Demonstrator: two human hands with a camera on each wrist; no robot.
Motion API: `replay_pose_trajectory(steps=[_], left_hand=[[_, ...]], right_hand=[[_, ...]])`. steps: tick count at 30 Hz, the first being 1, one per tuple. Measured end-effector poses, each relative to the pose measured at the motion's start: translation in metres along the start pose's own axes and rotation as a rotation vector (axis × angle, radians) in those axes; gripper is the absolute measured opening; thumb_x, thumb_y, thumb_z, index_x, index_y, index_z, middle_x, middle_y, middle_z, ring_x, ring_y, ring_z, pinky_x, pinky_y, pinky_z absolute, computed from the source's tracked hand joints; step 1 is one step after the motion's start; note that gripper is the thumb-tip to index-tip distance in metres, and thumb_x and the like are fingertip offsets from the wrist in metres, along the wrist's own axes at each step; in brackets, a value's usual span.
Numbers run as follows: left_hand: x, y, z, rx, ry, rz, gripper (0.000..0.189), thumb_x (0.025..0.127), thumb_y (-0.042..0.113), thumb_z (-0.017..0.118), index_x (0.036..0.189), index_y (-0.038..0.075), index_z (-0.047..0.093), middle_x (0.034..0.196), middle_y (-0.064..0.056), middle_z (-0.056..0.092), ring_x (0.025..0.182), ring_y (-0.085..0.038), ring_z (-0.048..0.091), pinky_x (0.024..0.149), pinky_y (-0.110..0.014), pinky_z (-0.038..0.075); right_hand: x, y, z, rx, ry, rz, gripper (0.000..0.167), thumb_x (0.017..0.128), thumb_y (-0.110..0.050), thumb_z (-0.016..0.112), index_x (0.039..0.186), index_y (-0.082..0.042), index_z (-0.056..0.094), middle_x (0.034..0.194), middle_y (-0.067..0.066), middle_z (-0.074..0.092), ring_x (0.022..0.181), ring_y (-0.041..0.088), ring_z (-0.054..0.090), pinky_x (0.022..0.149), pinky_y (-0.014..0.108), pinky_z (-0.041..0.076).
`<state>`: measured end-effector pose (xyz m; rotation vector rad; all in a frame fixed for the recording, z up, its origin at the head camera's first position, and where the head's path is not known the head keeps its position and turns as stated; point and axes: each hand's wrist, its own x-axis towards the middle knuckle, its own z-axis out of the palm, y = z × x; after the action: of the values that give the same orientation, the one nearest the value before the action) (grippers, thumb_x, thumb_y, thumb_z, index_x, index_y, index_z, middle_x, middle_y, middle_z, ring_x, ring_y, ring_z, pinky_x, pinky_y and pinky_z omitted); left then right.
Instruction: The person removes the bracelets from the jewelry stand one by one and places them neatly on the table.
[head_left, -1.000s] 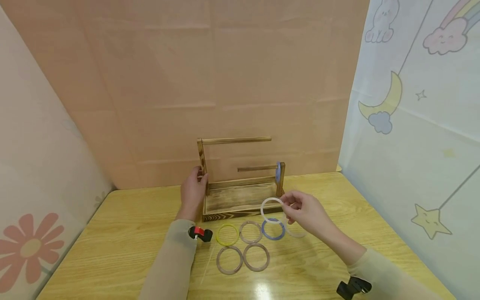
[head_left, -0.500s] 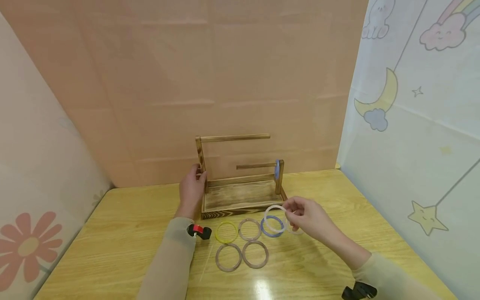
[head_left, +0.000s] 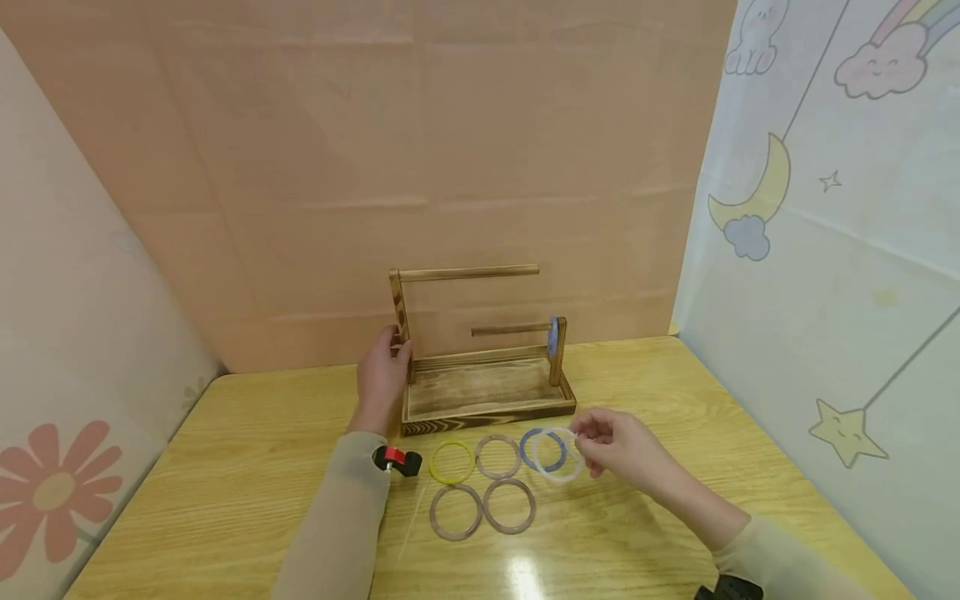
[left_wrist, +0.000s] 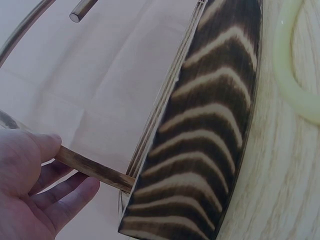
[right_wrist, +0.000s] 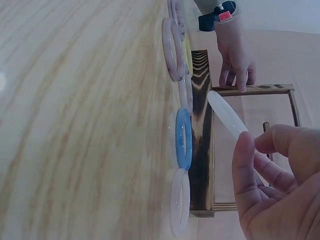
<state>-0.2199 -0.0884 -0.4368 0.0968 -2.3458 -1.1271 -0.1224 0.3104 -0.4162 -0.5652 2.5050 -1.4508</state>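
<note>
My right hand pinches a white ring between thumb and fingers, tilted above the table. In the head view this ring overlaps a blue ring lying on the table. My left hand holds the left post of a dark-grained wooden rack; the left wrist view shows thumb and fingers on either side of that post. The rack has a shallow tray base, a long upper bar and a shorter lower bar. One blue ring hangs on the lower bar against the right post.
In front of the rack lie a yellow ring and several pale purple rings. A whitish ring lies beside the table's blue ring in the right wrist view. A tan backdrop stands behind, with patterned panels at the sides.
My right hand has lowered the white ring, drawing it from the tray's front edge towards me and slightly right. My left hand stays on the post.
</note>
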Motion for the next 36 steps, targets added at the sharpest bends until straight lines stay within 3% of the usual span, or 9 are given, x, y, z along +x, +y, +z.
replay_pose_trajectory(steps=[18, 36], left_hand=[[0.001, 0.001, -0.001, 0.001, -0.009, -0.009, 0.042, 0.112, 0.019, 0.068, 0.15, 0.001, 0.061, 0.135, -0.021, 0.073, 0.119, -0.04, 0.074, 0.099, -0.058, 0.059], [0.002, 0.001, -0.001, -0.002, -0.012, -0.003, 0.041, 0.112, 0.018, 0.069, 0.148, 0.0, 0.062, 0.135, -0.022, 0.073, 0.117, -0.041, 0.074, 0.098, -0.059, 0.059]], right_hand=[[-0.007, 0.02, 0.007, 0.06, -0.037, 0.045, 0.022, 0.101, -0.001, 0.069, 0.121, 0.009, 0.07, 0.094, 0.015, 0.072, 0.072, 0.023, 0.068, 0.063, 0.035, 0.062], [-0.011, 0.031, 0.01, 0.045, -0.085, 0.088, 0.019, 0.1, 0.0, 0.07, 0.118, 0.006, 0.073, 0.095, 0.012, 0.073, 0.075, 0.025, 0.07, 0.064, 0.036, 0.065]])
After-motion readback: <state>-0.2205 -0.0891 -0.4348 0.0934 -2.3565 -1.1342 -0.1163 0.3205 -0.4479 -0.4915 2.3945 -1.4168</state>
